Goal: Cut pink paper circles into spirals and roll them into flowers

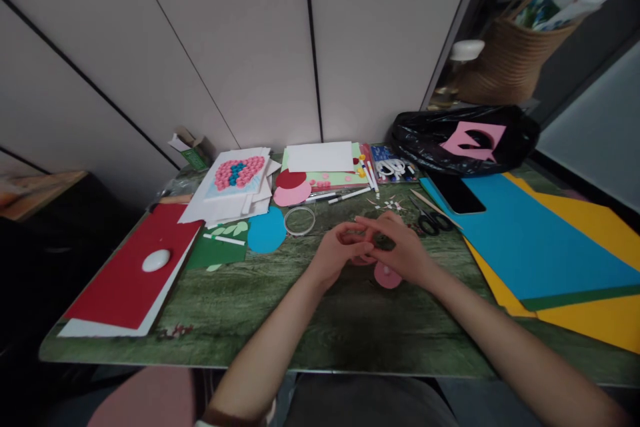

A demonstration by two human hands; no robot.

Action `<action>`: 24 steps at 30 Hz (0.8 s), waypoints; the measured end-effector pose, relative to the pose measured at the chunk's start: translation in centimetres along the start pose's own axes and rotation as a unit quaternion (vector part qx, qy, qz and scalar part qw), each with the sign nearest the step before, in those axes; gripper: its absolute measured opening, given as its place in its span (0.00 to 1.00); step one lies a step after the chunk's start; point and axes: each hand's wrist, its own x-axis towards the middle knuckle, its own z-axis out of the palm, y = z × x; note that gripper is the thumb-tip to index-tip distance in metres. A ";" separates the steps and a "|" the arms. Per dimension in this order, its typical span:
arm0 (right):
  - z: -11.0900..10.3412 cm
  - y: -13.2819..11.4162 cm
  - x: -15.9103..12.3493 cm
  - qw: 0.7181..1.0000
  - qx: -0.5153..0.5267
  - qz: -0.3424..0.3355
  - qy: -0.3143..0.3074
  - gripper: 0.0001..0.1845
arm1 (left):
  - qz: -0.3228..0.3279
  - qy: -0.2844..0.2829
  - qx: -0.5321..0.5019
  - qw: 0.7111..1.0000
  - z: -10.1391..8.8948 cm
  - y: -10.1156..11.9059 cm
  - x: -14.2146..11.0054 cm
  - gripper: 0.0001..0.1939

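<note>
Over the middle of the table [320, 340], my left hand [333, 255] and my right hand [407, 250] meet with their fingertips together. Both are closed around a piece of pink paper [361, 259], most of it hidden by the fingers. A rounded part of pink paper [388, 276] shows just below my right hand; I cannot tell whether it joins the piece in the fingers. To the left lie a silver ring [299, 231] and a blue paper circle [267, 230]. Black-handled scissors [434, 221] rest right of my right hand.
Red paper [135, 267] with a white oval object [156, 260] lies left. Behind are a picture of pink and blue paper balls [239, 173], pens [350, 195] and pink circles [292, 194]. Blue sheets [545, 233], a phone [457, 192] and a black bag [425, 140] are right.
</note>
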 end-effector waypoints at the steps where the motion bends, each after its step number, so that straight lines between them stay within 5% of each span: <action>1: -0.1 0.0 0.0 1.000 0.002 0.001 -0.002 0.29 | -0.002 0.010 -0.008 1.000 -0.1 0.0 0.1 0.21; 6: -1.0 0.1 0.3 0.989 0.122 0.078 0.006 0.35 | 0.018 0.060 -0.031 0.998 -1.0 0.2 0.1 0.20; 11: -2.0 1.8 0.5 0.971 0.183 0.131 0.084 0.26 | 0.065 0.096 -0.033 0.993 -1.6 1.6 1.2 0.18; 14: -2.1 3.1 0.5 0.956 0.213 0.156 0.126 0.23 | 0.109 0.101 -0.024 0.989 0.3 6.8 2.4 0.17; 17: -2.1 4.2 0.4 0.945 0.232 0.172 0.155 0.22 | 0.204 0.091 -0.017 0.975 4.5 15.7 0.6 0.13; 20: -2.5 4.9 0.3 0.939 0.239 0.182 0.166 0.22 | 0.493 0.025 0.031 0.869 8.7 22.3 -4.5 0.05; 22: -2.8 5.0 0.2 0.938 0.240 0.185 0.168 0.20 | 0.616 0.009 0.047 0.786 9.5 22.1 -7.3 0.10; 23: -2.9 5.1 0.2 0.938 0.242 0.186 0.165 0.18 | 0.610 0.029 0.047 0.791 9.1 20.6 -7.8 0.12; 24: -3.0 5.1 0.2 0.938 0.244 0.188 0.162 0.17 | 0.524 0.047 0.079 0.846 8.1 18.5 -7.6 0.12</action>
